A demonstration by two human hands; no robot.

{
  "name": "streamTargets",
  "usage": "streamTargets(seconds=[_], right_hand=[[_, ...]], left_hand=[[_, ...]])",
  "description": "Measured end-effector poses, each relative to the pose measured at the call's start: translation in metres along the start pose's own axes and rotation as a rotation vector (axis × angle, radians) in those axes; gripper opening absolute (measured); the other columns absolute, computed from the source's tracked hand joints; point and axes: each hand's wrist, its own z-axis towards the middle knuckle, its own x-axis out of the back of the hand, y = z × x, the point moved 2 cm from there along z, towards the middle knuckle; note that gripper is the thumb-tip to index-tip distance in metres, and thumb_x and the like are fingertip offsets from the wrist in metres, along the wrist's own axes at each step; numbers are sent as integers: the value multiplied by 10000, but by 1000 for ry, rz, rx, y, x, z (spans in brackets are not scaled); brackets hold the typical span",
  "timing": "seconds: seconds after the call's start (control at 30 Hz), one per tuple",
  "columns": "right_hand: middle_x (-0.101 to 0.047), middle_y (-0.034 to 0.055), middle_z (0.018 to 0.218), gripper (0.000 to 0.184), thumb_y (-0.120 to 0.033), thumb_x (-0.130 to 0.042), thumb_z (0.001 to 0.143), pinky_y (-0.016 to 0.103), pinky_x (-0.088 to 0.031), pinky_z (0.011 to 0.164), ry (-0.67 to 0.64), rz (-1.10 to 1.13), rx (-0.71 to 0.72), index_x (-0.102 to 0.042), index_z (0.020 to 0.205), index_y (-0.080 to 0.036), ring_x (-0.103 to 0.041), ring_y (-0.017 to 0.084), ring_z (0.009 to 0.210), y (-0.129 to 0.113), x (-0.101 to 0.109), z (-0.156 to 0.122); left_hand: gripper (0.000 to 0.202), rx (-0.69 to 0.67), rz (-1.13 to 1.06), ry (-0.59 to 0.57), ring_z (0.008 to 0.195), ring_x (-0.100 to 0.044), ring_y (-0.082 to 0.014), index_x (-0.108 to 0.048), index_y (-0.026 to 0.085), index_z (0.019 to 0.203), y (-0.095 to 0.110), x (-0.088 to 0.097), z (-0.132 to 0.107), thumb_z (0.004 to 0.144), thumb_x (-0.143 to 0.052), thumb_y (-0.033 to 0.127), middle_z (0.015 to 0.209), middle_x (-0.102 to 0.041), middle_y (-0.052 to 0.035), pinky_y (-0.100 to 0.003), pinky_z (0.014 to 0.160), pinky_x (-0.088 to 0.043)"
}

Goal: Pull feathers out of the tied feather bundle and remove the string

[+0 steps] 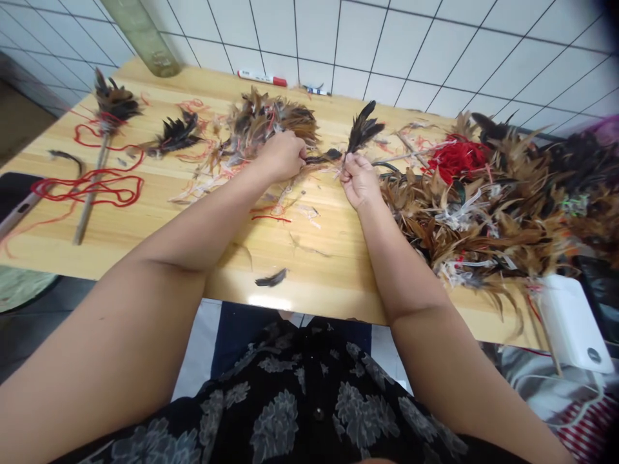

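Note:
My left hand [282, 156] is closed over the middle of the wooden table [159, 212], pinching a small dark feather [325, 156] at its edge. Close beside it, my right hand [358, 180] is closed in a fist around the base of a bunch of black feathers [363, 129] that stands up from it. The two hands nearly touch. Behind my left hand lies a loose heap of brown feathers [271, 122] mixed with bits of string.
A big pile of brown and black feathers [488, 212] with red yarn [457, 158] covers the table's right side. At left lie a stick with a feather tuft [104, 129], red cord [91, 187] and a phone [14, 193]. A marker [261, 78] and bottle [145, 38] stand by the wall.

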Motion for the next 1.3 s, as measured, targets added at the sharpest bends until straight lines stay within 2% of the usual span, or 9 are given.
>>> streamTargets(seconds=[0.13, 0.27, 0.37, 0.47, 0.7, 0.87, 1.07, 1.2, 1.3], right_hand=[[-530, -90, 661, 430, -310, -912, 997, 197, -312, 537, -25, -55, 41, -563, 764, -214, -364, 44, 551, 3, -4, -1], [-528, -91, 651, 479, -384, -958, 948, 230, -331, 578, -84, -132, 81, -554, 750, -220, -379, 60, 572, 7, -6, 0], [-518, -91, 643, 471, -409, -957, 937, 243, -343, 608, -138, -201, 103, -561, 757, -227, -396, 74, 591, 9, -9, -1], [-561, -78, 689, 402, -369, -923, 955, 243, -386, 663, -161, -242, 124, -597, 774, -219, -440, 82, 640, 9, -11, -3], [-540, -61, 688, 310, -225, -788, 1005, 271, -440, 773, -146, -359, 123, -630, 739, -201, -485, 105, 704, 8, -28, -28], [-535, -49, 680, 361, -228, -760, 995, 280, -437, 769, -206, -476, 127, -609, 669, -196, -471, 107, 707, 10, -43, -48], [-607, -34, 721, 392, -372, -868, 951, 275, -440, 755, -252, -532, 92, -646, 685, -189, -504, 111, 734, 10, -45, -53], [-555, -49, 674, 460, -457, -948, 901, 272, -396, 701, -287, -530, 56, -645, 681, -189, -443, 101, 690, 8, -46, -56], [-524, -50, 655, 474, -417, -975, 888, 281, -382, 698, -313, -539, 56, -631, 652, -193, -438, 108, 684, 6, -49, -59]], left_hand=[[177, 6, -8, -15, 1227, -776, -363, -828, 188, 948, 0, 14, -8, 937, -657, 143, 1139, -844, -167, -482, 1140, -597], [21, 63, -296, 84, 1031, -782, -290, -733, 229, 914, -15, 32, -28, 932, -743, 233, 945, -820, -75, -433, 1004, -632], [136, 116, -597, 119, 861, -761, -245, -670, 234, 904, -29, 31, -44, 947, -784, 297, 829, -767, -44, -413, 854, -631], [277, 122, -877, 67, 773, -748, -214, -609, 227, 873, -34, 23, -59, 947, -844, 352, 775, -742, -30, -401, 781, -618], [483, -8, -1289, 74, 748, -740, -181, -615, 222, 866, -14, 12, -75, 871, -999, 516, 795, -725, -8, -340, 723, -582], [420, -25, -1322, 97, 675, -688, -157, -641, 209, 830, -2, 5, -74, 874, -1021, 384, 739, -704, 5, -300, 677, -558], [358, 39, -1199, 113, 617, -633, -155, -607, 211, 763, -5, -2, -67, 874, -945, 169, 650, -646, 25, -291, 633, -496], [344, 62, -1115, 124, 644, -622, -169, -610, 225, 791, -5, -1, -69, 866, -941, 174, 662, -641, 28, -323, 669, -504], [279, 54, -1008, 99, 773, -693, -216, -644, 240, 855, -3, 2, -74, 891, -921, 244, 763, -712, -1, -373, 755, -548]])
